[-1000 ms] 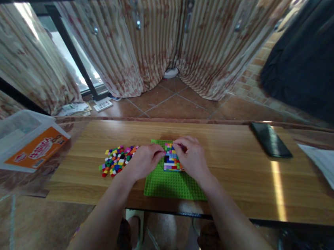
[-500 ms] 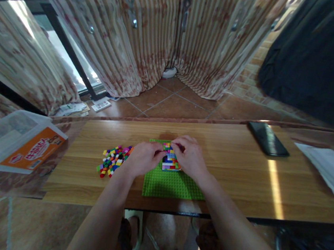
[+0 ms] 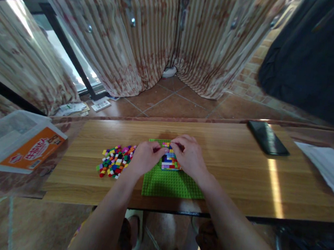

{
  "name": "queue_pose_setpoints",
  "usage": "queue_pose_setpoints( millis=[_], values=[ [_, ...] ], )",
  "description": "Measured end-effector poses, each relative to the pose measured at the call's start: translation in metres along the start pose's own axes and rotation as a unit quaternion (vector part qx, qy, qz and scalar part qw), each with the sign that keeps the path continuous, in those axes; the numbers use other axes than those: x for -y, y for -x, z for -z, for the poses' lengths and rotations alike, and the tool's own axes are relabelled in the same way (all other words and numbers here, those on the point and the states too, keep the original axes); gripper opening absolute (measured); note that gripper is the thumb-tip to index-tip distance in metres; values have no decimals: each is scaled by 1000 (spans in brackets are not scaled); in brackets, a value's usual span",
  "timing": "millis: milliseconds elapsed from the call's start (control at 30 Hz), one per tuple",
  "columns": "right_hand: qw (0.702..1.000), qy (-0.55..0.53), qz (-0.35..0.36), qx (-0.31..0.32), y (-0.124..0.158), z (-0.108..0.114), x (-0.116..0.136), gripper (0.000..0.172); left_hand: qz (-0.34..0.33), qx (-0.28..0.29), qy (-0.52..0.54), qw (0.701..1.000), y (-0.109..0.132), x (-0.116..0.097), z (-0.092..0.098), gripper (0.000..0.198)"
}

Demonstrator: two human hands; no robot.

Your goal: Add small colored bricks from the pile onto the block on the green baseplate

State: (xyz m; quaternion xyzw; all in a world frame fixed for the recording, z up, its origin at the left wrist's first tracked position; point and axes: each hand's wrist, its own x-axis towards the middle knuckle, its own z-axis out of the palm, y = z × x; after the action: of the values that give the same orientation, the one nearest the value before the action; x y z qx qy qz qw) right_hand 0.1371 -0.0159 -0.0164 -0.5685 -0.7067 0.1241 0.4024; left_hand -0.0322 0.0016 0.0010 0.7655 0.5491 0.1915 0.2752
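A green studded baseplate (image 3: 172,185) lies on the wooden table in front of me. On it stands a block of colourful toy bricks (image 3: 170,162), laid in rows of white, blue, red, yellow and purple. My left hand (image 3: 147,156) is at the left side of these bricks, thumb and fingertips pinched together over them. From the right, my right hand (image 3: 190,155) reaches over the bricks with bent fingers, its thumb and forefinger closed at their upper part. Whatever sits in either pinch is too small or hidden. Both hands cover part of the brick block.
A heap of loose toy bricks (image 3: 115,161) lies left of the baseplate. A clear plastic box with an orange label (image 3: 34,149) stands past the table's left end. A black phone (image 3: 268,138) lies at the back right, and white paper (image 3: 326,167) is at the far right.
My left hand has shifted slightly to the right, its fingertips closer to the right hand's. More of the loose brick heap shows. My right hand stays nearly still.
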Motion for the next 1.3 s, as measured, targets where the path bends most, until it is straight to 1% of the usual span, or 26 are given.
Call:
queue_pose_setpoints(
  millis=[100, 267, 467, 667, 767, 867, 967, 1167, 1300],
  values=[
    [1000, -2, 0, 0, 0, 1, 0, 15, 24, -2, 52, 998, -1, 3, -3, 42],
    [1000, -9, -3, 1, 0, 1, 0, 16, 34, 19, 110, 993, -2, 10, -4, 46],
    [1000, -21, -8, 6, 0, 2, -1, 15, 39, 27, 135, 990, -3, 13, -4, 50],
    [999, -39, -10, 13, 0, 3, 0, 13, 39, 22, 128, 991, -4, 16, -4, 50],
    [998, -53, -10, 16, 0, 4, 1, 14, 41, -3, 123, 992, -5, 17, -2, 47],
    [996, -80, 11, 24, 2, 4, 3, 14, 43, -34, 127, 990, -5, 17, 2, 43],
    [996, -83, 30, 24, 3, 3, 6, 13, 41, -46, 143, 988, -5, 18, 3, 37],
    [998, -55, -12, 6, 2, -5, 4, 10, 20, -48, 164, 985, -7, 23, -4, 23],
    [999, -32, -27, 13, 0, -9, 4, 8, 20, -43, 170, 984, -8, 28, -9, 22]
  ],
)
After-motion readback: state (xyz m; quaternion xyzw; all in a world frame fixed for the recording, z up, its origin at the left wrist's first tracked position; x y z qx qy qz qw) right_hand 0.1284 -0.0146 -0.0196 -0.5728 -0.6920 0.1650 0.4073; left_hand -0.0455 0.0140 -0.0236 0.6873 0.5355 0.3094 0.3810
